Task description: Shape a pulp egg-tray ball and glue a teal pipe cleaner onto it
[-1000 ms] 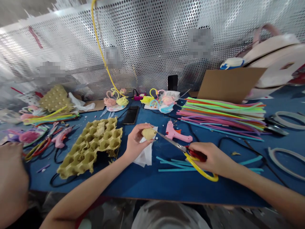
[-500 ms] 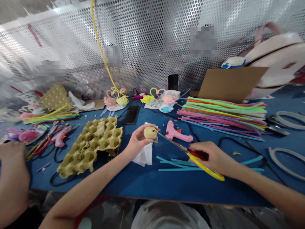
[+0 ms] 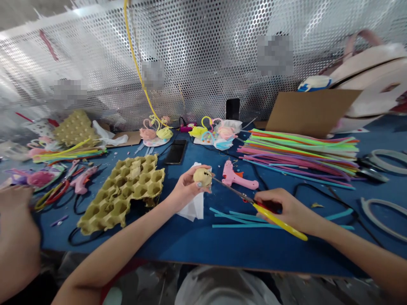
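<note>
My left hand [image 3: 186, 189] is closed round a small yellowish egg-carton cup [image 3: 202, 176], held just above the blue table [image 3: 203, 245]. My right hand [image 3: 286, 208] grips the red and yellow handles of a pair of scissors [image 3: 251, 200]. The blades point left and their tips touch the cup. Under my left hand lies a white tissue [image 3: 193, 207]. Cut teal pipe-cleaner pieces [image 3: 235, 218] lie on the table below the scissors.
A torn egg tray [image 3: 122, 192] lies at left, a pink glue gun [image 3: 237, 178] behind the scissors, a phone [image 3: 175, 151] beyond. A bundle of coloured pipe cleaners [image 3: 299, 154] and a cardboard sheet [image 3: 310, 111] sit at right. Another person's arm [image 3: 15, 237] is at far left.
My left hand has turned the cup slightly and shifted a little right. My right hand with the scissors has slid right and lower, its blade tips still at the cup.
</note>
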Motion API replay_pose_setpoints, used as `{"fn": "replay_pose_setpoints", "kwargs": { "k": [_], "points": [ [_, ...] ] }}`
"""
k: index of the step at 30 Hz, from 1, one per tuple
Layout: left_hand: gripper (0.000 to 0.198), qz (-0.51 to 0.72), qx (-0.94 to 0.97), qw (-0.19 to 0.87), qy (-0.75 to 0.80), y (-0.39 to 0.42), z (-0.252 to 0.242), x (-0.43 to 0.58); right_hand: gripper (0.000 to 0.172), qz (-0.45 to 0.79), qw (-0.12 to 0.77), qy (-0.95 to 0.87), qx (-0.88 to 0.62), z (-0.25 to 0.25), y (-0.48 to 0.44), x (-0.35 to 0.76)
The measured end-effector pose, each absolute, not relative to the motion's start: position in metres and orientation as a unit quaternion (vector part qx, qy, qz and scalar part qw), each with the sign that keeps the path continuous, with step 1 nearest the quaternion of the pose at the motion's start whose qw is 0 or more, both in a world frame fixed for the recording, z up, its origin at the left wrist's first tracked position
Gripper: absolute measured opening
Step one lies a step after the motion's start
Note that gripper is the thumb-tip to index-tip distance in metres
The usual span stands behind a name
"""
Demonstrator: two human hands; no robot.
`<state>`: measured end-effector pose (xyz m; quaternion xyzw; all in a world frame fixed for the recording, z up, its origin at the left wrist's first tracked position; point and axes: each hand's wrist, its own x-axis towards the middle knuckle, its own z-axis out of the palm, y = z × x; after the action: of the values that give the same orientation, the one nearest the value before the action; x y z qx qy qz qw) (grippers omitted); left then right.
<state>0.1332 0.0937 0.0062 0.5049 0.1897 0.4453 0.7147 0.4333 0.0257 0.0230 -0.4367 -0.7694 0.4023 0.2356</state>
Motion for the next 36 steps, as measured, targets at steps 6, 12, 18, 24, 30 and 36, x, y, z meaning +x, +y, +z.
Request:
{"fn": "replay_pose_setpoints", "kwargs": {
  "k": [6, 12, 18, 24, 30, 36],
  "points": [
    [0.051, 0.407, 0.487, 0.757, 0.157, 0.093, 0.005, 0.129, 0.045, 0.536, 0.209, -0.717, -0.393, 0.021, 0.028, 0.439],
    [0.050, 0.440, 0.474, 0.744, 0.171, 0.092, 0.008, 0.131, 0.051, 0.544, 0.224, -0.708, -0.390, 0.021, 0.028, 0.438],
    [0.049, 0.480, 0.495, 0.697, 0.198, 0.092, 0.006, 0.135, 0.050, 0.338, 0.295, -0.787, -0.424, 0.019, 0.023, 0.437],
    [0.048, 0.538, 0.605, 0.552, 0.200, 0.089, 0.002, 0.139, 0.066, 0.050, 0.264, -0.858, -0.438, 0.016, 0.018, 0.438],
    [0.053, 0.537, 0.668, 0.482, 0.183, 0.079, 0.001, 0.142, 0.067, -0.045, 0.200, -0.877, -0.435, 0.015, 0.017, 0.432],
    [0.054, 0.521, 0.687, 0.469, 0.192, 0.068, -0.001, 0.144, 0.072, -0.065, 0.183, -0.877, -0.440, 0.009, 0.015, 0.429]
  ]
}}
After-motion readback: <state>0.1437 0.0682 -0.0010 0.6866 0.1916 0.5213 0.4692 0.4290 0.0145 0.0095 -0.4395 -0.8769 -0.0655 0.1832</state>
